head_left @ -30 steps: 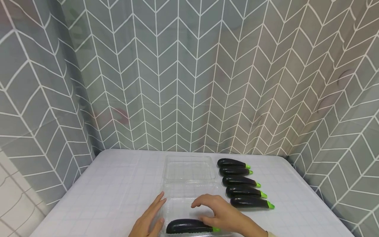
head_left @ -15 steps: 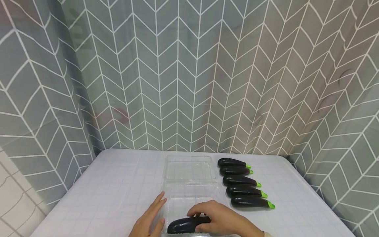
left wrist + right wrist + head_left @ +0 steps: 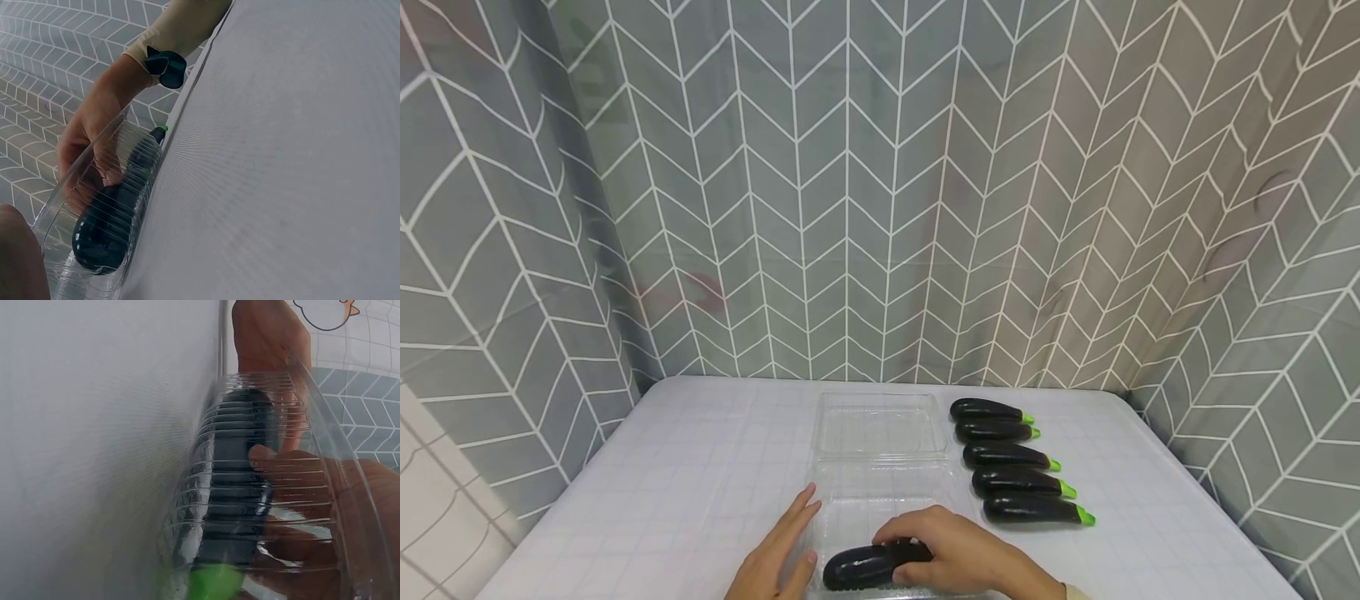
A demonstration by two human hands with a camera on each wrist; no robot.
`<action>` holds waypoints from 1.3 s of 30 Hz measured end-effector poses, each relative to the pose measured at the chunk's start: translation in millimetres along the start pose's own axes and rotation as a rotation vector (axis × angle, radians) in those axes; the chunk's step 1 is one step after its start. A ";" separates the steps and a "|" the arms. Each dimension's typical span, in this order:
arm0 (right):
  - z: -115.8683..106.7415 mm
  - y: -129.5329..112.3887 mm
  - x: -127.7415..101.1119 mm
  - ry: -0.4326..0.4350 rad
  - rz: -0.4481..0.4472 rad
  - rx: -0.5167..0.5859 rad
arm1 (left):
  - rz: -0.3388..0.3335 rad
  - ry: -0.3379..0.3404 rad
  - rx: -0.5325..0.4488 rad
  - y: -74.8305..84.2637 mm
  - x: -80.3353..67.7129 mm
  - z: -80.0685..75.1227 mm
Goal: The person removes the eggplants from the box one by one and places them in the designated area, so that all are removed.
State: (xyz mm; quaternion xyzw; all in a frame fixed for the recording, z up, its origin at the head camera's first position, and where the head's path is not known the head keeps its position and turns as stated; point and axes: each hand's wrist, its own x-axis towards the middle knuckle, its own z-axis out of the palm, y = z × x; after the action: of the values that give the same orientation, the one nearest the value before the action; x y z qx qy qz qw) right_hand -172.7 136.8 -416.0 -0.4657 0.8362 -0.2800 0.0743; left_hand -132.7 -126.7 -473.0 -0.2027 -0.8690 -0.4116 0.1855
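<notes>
A dark purple eggplant (image 3: 861, 567) with a green stem lies in the near half of an open clear plastic clamshell box (image 3: 880, 492). My right hand (image 3: 925, 557) curls over the eggplant's stem end and grips it. My left hand (image 3: 782, 546) lies flat, fingers straight, against the box's left wall. In the left wrist view the eggplant (image 3: 109, 222) and right hand (image 3: 94, 140) show through the ribbed wall. The right wrist view shows the eggplant (image 3: 237, 481), its green stem (image 3: 215, 581) and the left hand (image 3: 269, 337) beyond.
Several more eggplants (image 3: 1011, 457) lie in a row right of the box, stems pointing right. The box's lid (image 3: 880, 425) lies open toward the back. A white gridded cloth covers the table (image 3: 685, 467). Grey chevron curtains (image 3: 880, 208) close in three sides.
My right hand dropped from hovering above the eggplant and closed round its stem end; the eggplant now sits slightly tilted. The left hand has not moved.
</notes>
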 end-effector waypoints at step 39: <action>-0.4 6.2 -2.9 0.220 -0.121 -0.074 | -0.028 -0.017 0.019 0.9 -1.1 -1.6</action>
State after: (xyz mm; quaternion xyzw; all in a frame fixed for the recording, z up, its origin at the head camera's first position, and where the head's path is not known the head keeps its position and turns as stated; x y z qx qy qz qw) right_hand -175.8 141.8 -419.4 -0.4841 0.8195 -0.3022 -0.0522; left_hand -131.1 -127.6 -472.0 -0.1920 -0.8771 -0.4043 0.1743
